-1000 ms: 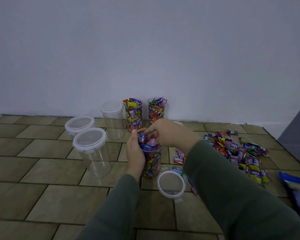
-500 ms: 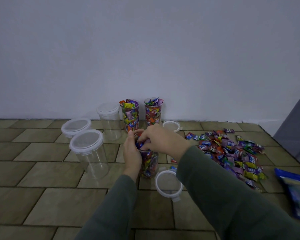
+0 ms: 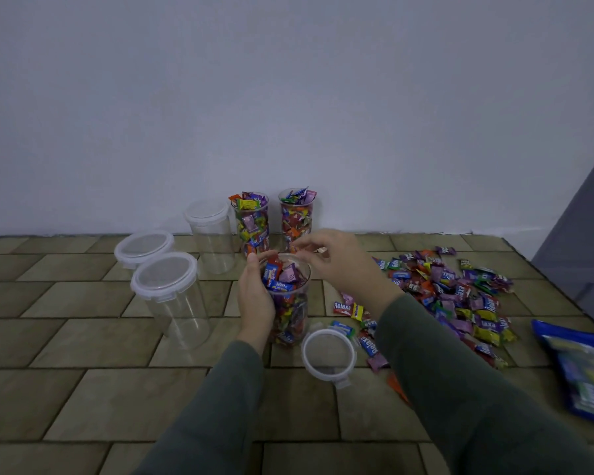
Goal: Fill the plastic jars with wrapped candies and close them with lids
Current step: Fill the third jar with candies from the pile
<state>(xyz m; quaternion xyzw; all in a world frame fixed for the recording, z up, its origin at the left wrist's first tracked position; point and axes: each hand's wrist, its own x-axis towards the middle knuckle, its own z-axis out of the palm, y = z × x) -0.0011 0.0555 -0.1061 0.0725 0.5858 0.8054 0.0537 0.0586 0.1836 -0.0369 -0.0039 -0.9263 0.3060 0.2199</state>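
Observation:
A clear plastic jar [image 3: 290, 313] stands on the tiled floor in the middle, filled to the rim with wrapped candies and without a lid. My left hand [image 3: 254, 296] grips its left side. Just above and right of the rim hovers my right hand [image 3: 343, 265], fingers loosely curled and holding nothing I can see. A loose white-rimmed lid [image 3: 326, 332] lies flat on the floor right of the jar's base. The pile of wrapped candies [image 3: 453, 293] spreads over the floor to the right.
Two uncovered jars full of candies [image 3: 251, 224] [image 3: 297, 217] stand by the wall. Three empty lidded jars [image 3: 175, 303] [image 3: 144, 245] [image 3: 213, 234] stand to the left. A blue candy bag [image 3: 583, 368] lies at far right, below a grey panel [image 3: 583, 234].
My right hand has lifted off the jar's mouth and drawn slightly right, which uncovers the candies at the top. My left hand keeps its grip on the jar.

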